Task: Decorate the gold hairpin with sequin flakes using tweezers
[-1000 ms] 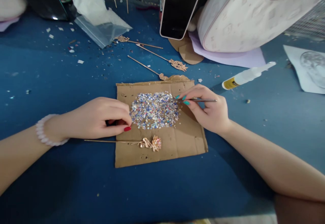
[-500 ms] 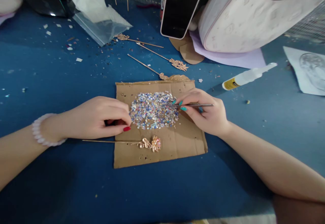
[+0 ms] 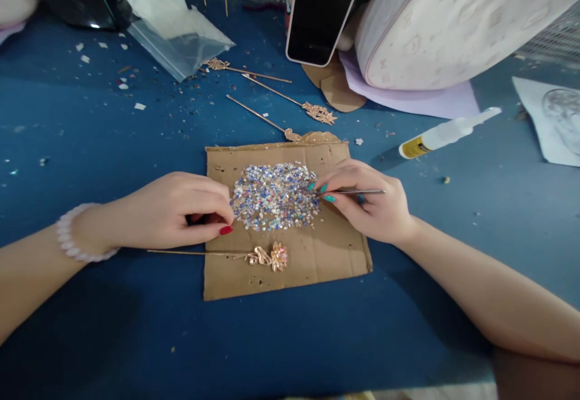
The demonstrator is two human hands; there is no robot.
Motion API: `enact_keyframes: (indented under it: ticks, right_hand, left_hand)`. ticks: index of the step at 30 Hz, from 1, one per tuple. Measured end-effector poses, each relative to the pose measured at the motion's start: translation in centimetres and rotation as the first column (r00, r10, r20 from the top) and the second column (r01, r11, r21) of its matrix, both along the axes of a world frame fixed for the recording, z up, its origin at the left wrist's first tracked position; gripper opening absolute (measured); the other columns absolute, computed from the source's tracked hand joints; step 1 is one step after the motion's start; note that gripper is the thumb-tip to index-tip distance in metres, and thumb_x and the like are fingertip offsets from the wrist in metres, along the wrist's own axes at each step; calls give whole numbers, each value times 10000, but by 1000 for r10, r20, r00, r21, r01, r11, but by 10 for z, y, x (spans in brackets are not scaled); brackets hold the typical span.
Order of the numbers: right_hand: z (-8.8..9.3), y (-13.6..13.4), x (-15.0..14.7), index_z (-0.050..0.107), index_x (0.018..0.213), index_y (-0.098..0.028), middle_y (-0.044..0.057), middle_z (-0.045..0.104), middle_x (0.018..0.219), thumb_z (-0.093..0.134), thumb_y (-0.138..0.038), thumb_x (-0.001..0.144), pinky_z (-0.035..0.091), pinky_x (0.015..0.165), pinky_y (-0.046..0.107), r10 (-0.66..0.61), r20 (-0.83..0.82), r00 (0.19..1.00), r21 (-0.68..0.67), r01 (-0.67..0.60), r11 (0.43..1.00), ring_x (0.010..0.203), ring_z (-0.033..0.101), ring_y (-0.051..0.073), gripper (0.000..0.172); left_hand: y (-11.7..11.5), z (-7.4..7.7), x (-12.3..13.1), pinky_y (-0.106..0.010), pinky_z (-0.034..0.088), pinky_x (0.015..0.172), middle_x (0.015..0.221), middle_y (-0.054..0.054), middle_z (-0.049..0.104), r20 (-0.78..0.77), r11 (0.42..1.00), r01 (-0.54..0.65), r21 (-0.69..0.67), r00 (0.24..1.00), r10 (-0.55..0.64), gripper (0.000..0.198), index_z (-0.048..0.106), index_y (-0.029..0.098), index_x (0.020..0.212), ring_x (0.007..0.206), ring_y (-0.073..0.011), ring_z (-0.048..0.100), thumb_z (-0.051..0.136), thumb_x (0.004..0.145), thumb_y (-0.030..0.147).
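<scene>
A piece of brown cardboard [image 3: 328, 249] bears a spread of tiny shiny chips [image 3: 274, 197], mostly blue, white and silver. My right hand [image 3: 374, 200] pinches slim metal tweezers [image 3: 362, 192], held nearly level, with their tip among the chips at the right side. At the left edge of the chips, my left hand [image 3: 181, 209] rests with fingers curled and closed; whatever they may hold is hidden. Below the chips lies a gold hairpin [image 3: 202, 253] with a pinkish flower head, its stem reaching past the cardboard's left edge.
Several gold hairpins [image 3: 319, 113] lie behind the cardboard. A glue bottle [image 3: 417, 146] with a yellow label is at the right. A clear plastic bag [image 3: 183, 52], a phone [image 3: 324, 13] and a large pale case [image 3: 408, 37] stand or lie at the back. Scraps dot the blue table [image 3: 290, 351].
My right hand and the tweezers have shifted very slightly to the right. My left hand and the flower hairpin stay put.
</scene>
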State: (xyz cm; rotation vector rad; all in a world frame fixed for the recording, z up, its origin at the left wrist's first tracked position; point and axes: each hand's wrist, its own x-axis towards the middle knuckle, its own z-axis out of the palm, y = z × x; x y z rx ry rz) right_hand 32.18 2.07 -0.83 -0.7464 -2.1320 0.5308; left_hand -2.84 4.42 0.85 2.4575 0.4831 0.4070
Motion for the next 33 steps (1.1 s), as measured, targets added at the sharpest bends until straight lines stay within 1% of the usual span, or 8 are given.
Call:
enact_keyframes:
  ticks: [5,10,12,16,20,23,28,33]
  right_hand:
    - [1,0,1,721,1019,-228,57,839,959,665,-57,991,680,767,313,-34,9,999,18,34,999,905,808,184,182]
    - [2,1,0,719,1025,-236,43,839,932,684,-71,992,681,775,338,41,2,999,46,-41,998,850,796,189,173]
    - [1,2,-1,725,1031,-241,43,841,932,686,-72,994,680,771,347,50,-7,999,51,-49,997,844,795,196,177]
    - [-1,2,1,728,1015,-237,56,841,938,665,-61,985,683,764,343,-4,-12,1000,70,5,998,878,806,208,188]
    - [-2,2,2,721,1015,-225,62,830,935,664,-66,984,677,758,330,-49,8,999,75,48,996,865,799,199,172]
    - [-1,3,1,716,1014,-218,68,830,934,663,-64,984,675,768,334,-29,-9,1000,92,29,995,871,800,202,165]
    - [1,4,0,715,1005,-219,55,831,914,666,-48,971,674,762,351,48,2,999,117,-48,992,835,786,201,181]
    - [1,4,1,723,1008,-217,62,829,911,669,-48,960,677,770,356,30,0,1000,138,-30,990,848,791,206,184]
  left_hand:
    - [0,1,1,-214,468,639,769,46,711,6,1000,8,4,1000,-8,156,696,247,935,653,-104,656,607,1036,166]
    - [0,1,1,-211,469,643,776,38,726,9,1000,-9,-19,1000,9,163,712,247,927,661,-108,668,614,1029,166]
    - [0,1,1,-211,470,643,779,35,729,10,1000,-10,-18,1000,11,163,716,246,929,663,-109,670,615,1031,168]
    - [0,2,1,-206,467,635,765,45,713,10,1000,5,9,1000,-5,163,703,242,929,653,-102,660,607,1040,171]
    - [1,2,2,-204,468,629,766,51,706,1,999,17,35,1000,-17,169,691,239,937,648,-96,654,590,1062,185]
    - [1,2,1,-203,471,634,765,53,701,-3,998,21,52,1000,-20,173,683,237,937,656,-94,656,585,1072,192]
    - [1,1,1,-210,475,634,770,44,714,3,999,23,46,1000,-24,169,689,237,940,656,-102,661,590,1068,187]
    - [0,0,1,-216,466,627,758,40,716,5,1000,5,4,1000,-5,171,704,243,922,648,-109,657,609,1049,180]
